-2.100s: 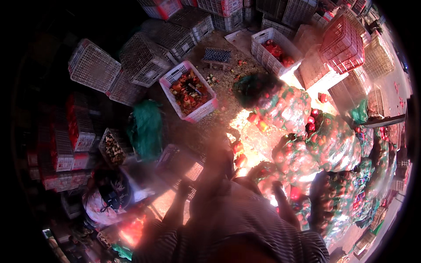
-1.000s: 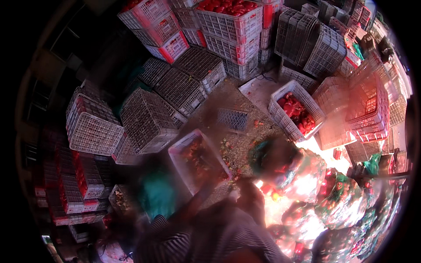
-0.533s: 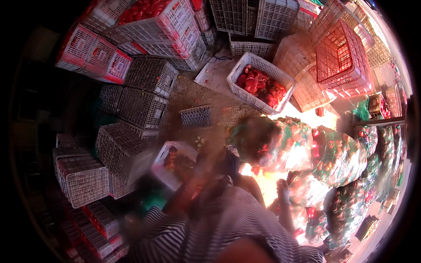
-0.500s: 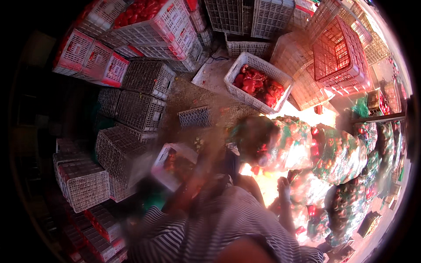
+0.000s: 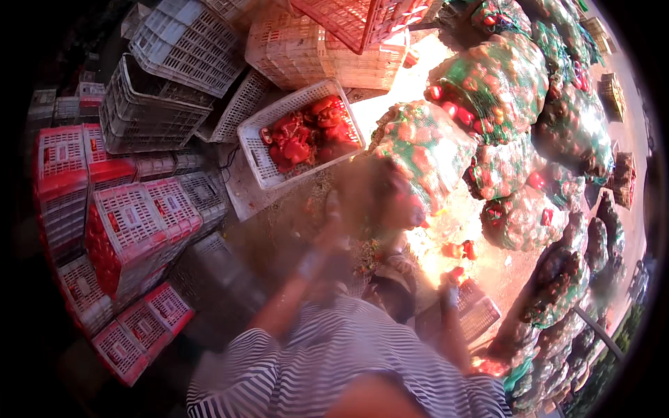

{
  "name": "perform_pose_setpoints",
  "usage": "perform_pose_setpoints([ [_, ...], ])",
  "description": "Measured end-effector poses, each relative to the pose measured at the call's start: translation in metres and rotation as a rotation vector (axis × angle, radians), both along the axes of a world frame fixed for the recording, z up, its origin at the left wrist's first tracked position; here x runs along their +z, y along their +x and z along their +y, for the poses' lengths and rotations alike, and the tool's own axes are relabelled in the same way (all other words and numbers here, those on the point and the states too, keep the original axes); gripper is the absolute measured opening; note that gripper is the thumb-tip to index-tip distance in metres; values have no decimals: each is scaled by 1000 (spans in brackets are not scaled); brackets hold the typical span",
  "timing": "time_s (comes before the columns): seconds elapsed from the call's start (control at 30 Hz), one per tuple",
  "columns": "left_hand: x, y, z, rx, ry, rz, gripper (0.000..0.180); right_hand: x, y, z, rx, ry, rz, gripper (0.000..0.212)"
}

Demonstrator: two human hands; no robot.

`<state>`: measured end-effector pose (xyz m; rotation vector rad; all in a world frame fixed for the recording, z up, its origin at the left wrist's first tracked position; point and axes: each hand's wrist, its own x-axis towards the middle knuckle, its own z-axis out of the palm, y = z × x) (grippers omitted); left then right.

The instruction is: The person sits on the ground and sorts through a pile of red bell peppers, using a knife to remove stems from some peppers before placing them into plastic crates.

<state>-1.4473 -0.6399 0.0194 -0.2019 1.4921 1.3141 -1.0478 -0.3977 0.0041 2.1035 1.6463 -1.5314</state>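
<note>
My left hand [image 5: 334, 207] reaches forward, smeared by motion and haze, beside the mouth of a green mesh sack [image 5: 426, 150]. Its fingers do not show clearly. On the right, in bright sun, my right hand [image 5: 449, 294] is closed with a red pepper [image 5: 456, 273] at its fingertips. Loose red peppers [image 5: 468, 249] lie on the ground just beyond it. Ahead sits a white plastic crate [image 5: 254, 157] holding several red peppers [image 5: 300, 143], some of them looking cut or broken.
Stacked grey crates [image 5: 157, 111] and red-and-white crates [image 5: 143, 216] stand at the left. Pinkish crates [image 5: 306, 49] are piled ahead. Full mesh sacks [image 5: 498, 83] crowd the right side. A small crate [image 5: 477, 313] is close by my right forearm.
The view has swung to the right, so the crate of peppers appears further left. My left arm now stretches forward, away from a white crate. A red pepper now shows at my right hand.
</note>
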Motion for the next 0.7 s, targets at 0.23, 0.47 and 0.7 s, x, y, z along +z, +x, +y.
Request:
perform_pose_setpoints([
  [0.23,4,-48,21,-336,8,55,59,-42,4,-126,8,147,-27,45],
  [0.47,2,11,73,-594,-213,49,63,-25,-55,-121,-410,-275,128,47],
  [0.7,-26,51,52,-848,-135,157,54,18,-39,-133,-424,-257,326,45],
])
